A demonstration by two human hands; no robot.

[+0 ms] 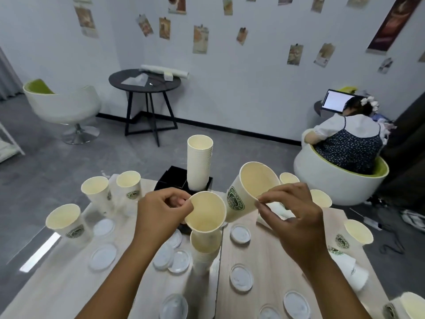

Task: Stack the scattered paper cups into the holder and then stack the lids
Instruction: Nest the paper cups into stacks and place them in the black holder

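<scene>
Left hand (164, 209) pinches rim of plain cup (205, 212) above near stack (205, 246). Right hand (291, 215) pinches tilted logo cup (249, 192). Loose cups and lids (240, 233) crowd tabletop (57, 284) edges.

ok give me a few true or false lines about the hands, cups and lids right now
1. Each hand holds a paper cup. True: the left hand pinches the rim of one cup, and the right hand holds a tilted cup.
2. The lids are already stacked in one pile. False: the lids lie scattered over the table.
3. A tall cup stack stands in the black holder. True.
4. No loose cups stand at the table's left side. False: several stand there, such as this one.
</scene>
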